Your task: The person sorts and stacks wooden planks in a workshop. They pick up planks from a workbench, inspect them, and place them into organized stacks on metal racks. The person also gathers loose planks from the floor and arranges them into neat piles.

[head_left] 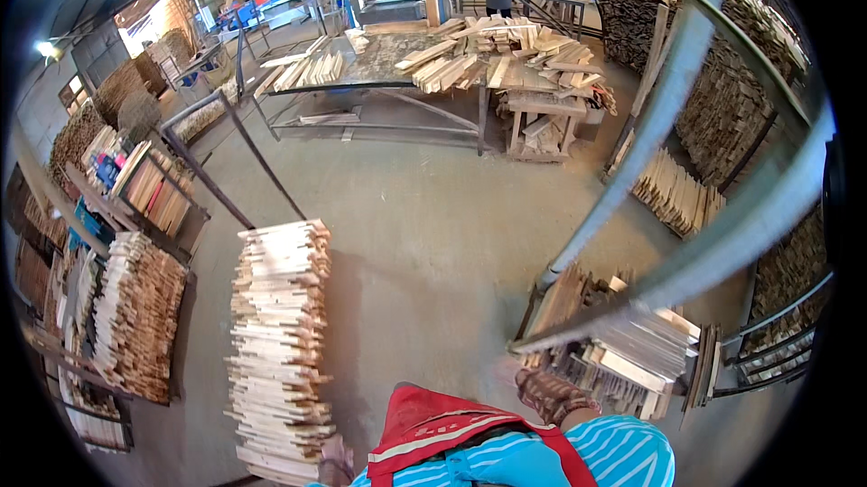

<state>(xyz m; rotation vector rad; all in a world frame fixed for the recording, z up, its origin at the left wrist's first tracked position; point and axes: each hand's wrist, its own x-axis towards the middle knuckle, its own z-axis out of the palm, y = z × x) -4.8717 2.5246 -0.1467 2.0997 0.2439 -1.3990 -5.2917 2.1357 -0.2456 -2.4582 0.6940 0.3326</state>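
Observation:
A long stack of pale wooden strips (280, 333) with uneven ends stands at my left. Low at its right side is my left hand (336, 455), close against the strip ends; its fingers do not show clearly. My right hand (533, 383), smeared by motion below a brown patterned covering, reaches out at the near left of another pile of wooden strips (623, 365). Whether it holds anything cannot be made out. A grey metal frame (614, 189) rises beside that pile. I wear a red apron (442, 424) over a blue striped top.
Ahead, a metal-legged table (379, 49) bears loose boards (442, 72), with a small wooden stand (542, 108) at its right end. More strip stacks (140, 315) line the left, and tall wood piles (722, 108) the right. An upright metal rack frame (217, 153) stands behind my left stack.

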